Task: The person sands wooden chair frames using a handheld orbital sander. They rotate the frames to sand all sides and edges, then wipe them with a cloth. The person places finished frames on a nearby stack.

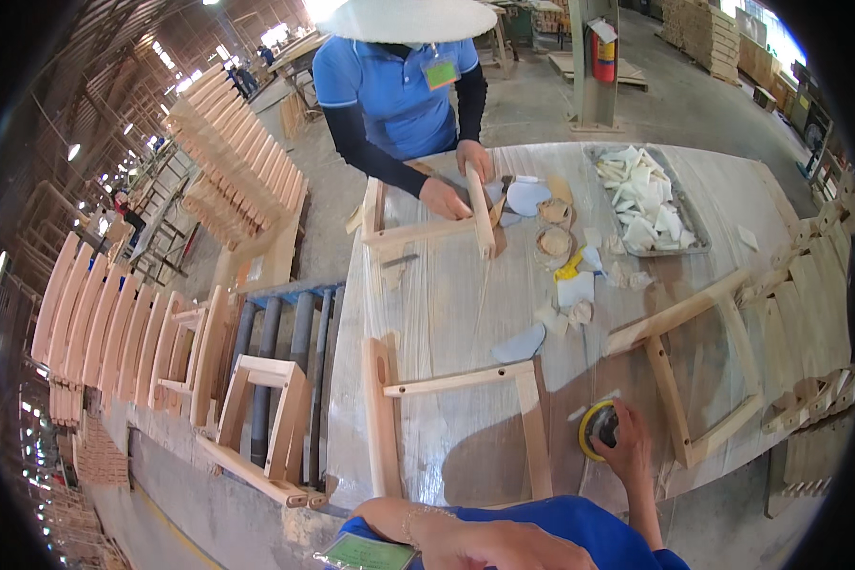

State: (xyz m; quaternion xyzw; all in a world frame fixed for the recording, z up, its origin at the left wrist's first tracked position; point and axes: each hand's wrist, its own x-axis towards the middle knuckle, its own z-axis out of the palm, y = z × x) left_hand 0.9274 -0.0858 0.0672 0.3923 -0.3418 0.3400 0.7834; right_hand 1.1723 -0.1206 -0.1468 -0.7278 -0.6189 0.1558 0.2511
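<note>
On the far left, a row of curved wood pieces stands close together, and a bump could tip some over. Next, a small wood frame rests on the rollers; since rollers turn, a push could make it slide away. On the table, a co-worker's hands hold another frame. Nearer, the middle frame lies flat in front of the person. No hand is on it that I can see, so a knock could make it skid on the shiny wrap. The left hand is low and close to the camera; its fingers are cut off, so I can't tell if it holds anything. Scraps of paper lie about, and one could get stuck under a frame and make it wobble. The right hand grips a yellow and black round pad, which is between the middle frame and the right frame. If that grip slips, the fingers could bang the wood, and a tilted pad could scratch it.
</note>
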